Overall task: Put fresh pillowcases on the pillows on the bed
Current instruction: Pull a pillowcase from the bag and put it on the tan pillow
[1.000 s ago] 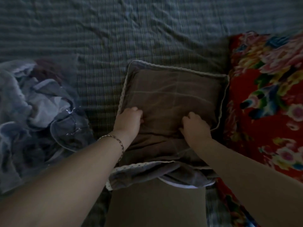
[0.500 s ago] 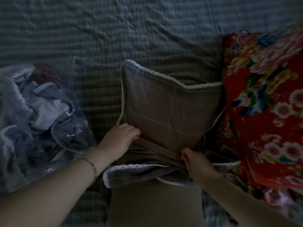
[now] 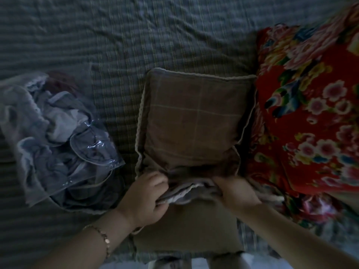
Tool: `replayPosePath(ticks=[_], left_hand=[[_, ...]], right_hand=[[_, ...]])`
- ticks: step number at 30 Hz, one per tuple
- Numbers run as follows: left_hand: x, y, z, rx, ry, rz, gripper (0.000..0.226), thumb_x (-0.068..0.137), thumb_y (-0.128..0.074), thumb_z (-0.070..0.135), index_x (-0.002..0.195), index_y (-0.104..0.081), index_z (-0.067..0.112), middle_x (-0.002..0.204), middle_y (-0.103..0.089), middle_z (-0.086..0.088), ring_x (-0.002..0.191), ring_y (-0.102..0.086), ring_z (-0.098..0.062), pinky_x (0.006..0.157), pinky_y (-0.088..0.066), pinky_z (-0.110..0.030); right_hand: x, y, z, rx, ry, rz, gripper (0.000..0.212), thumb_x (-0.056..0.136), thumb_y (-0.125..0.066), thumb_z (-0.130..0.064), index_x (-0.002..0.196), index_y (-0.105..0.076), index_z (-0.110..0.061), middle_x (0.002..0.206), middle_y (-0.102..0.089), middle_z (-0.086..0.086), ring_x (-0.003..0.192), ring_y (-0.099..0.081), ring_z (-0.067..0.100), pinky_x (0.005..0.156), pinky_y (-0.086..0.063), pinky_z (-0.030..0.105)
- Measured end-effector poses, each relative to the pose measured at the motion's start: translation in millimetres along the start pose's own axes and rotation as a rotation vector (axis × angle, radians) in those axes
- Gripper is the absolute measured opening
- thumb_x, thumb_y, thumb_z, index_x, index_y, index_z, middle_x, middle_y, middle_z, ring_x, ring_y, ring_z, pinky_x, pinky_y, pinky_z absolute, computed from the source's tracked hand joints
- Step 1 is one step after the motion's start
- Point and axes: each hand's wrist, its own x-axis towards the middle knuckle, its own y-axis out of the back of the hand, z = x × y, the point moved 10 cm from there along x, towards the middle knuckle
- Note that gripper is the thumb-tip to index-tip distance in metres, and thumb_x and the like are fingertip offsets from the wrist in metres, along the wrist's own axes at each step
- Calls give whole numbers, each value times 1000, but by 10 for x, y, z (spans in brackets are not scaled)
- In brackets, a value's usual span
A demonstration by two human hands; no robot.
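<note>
A brown checked pillowcase [image 3: 196,121] with a white lace edge covers the far half of a plain tan pillow [image 3: 186,228] lying on the bed. The near half of the pillow is bare. The case's open end is bunched in folds across the pillow's middle. My left hand [image 3: 145,197] grips the bunched edge on the left side. My right hand [image 3: 235,193] grips the same bunched edge on the right side. Both sets of fingers are curled into the cloth.
A red floral quilt [image 3: 307,117] lies along the pillow's right side. A crumpled heap of grey-blue cloth with a clear plastic bag [image 3: 64,140] sits to the left. The striped bed sheet [image 3: 136,35] stretches beyond the pillow.
Both hands moved from the pillow's top surface down to the case's open end and took hold of the bunched edge. The pillow's far end, lifted half a second ago, lies flatter.
</note>
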Motion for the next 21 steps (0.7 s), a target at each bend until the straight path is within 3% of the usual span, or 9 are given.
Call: replayPosePath(ticks=[2, 5, 7, 8, 10, 11, 14, 17, 21], left_hand=[[-281, -284, -28, 22, 29, -261, 17, 71, -49, 25, 63, -47, 10, 69, -47, -4, 67, -44, -17, 55, -30, -26], [-802, -843, -269, -134, 362, -679, 19, 81, -51, 32, 77, -54, 13, 79, -46, 2, 83, -53, -24, 59, -32, -24], [-762, -818, -403, -470, 634, -488, 20, 84, -54, 39, 74, -59, 23, 78, -59, 6, 84, -60, -20, 68, -39, -20], [-671, -613, -598, -538, 754, -195, 19, 81, -57, 42, 75, -62, 26, 78, -64, 7, 83, -62, -16, 72, -43, -23], [-611, -112, -1021, -377, 901, 342, 16, 79, -67, 36, 90, -64, 25, 93, -65, -1, 94, -61, -21, 79, -45, -29], [-588, -30, -1168, -325, 1013, 406, 37, 78, -70, 35, 108, -61, 15, 109, -61, -9, 105, -57, -27, 86, -43, -32], [-491, -528, -1435, -736, 1349, 197, 76, 70, -73, 50, 130, -49, 10, 129, -55, -9, 114, -53, -29, 92, -41, -29], [-341, -622, -1371, -835, 1334, 147, 75, 69, -74, 52, 127, -53, 11, 121, -60, -9, 100, -59, -26, 88, -47, -30], [-293, -231, -1070, -863, 1279, 309, 53, 72, -72, 35, 115, -59, 7, 85, -62, -1, 72, -57, -17, 56, -41, -23]], right_hand=[[-330, -418, -286, 45, 84, -181, 39, 94, -38, -50, 126, -48, -29, 117, -61, 4, 106, -56, 23, 84, -41, 31], [-667, -936, -339, 88, -16, -435, 49, 93, -39, -54, 125, -51, -19, 120, -60, 11, 110, -56, 29, 89, -45, 32], [-666, -1027, -174, 247, -182, -540, 54, 90, -38, -59, 123, -51, -18, 120, -58, 9, 109, -55, 26, 86, -42, 31], [-637, -1016, -86, 324, -259, -527, 56, 89, -36, -63, 120, -52, -20, 118, -59, 6, 108, -55, 24, 84, -41, 31], [-522, -806, 124, 376, -407, -310, 54, 87, -32, -68, 106, -57, -25, 105, -63, 1, 101, -58, 20, 76, -42, 32], [-477, -666, 234, 378, -474, -157, 50, 87, -33, -65, 103, -58, -25, 105, -62, 0, 100, -58, 19, 76, -45, 32], [-435, -605, 389, 476, -645, 32, 63, 86, -44, -60, 134, -37, -21, 140, -37, 7, 128, -36, 28, 100, -39, 42], [-366, -614, 198, 745, -683, 33, 94, 73, -55, -69, 145, -15, -25, 149, -21, 11, 135, -24, 33, 107, -29, 43], [-232, -219, -374, 1142, -511, 67, 129, 34, -60, -84, 144, -6, -44, 152, -18, 4, 138, -22, 28, 112, -27, 45]])
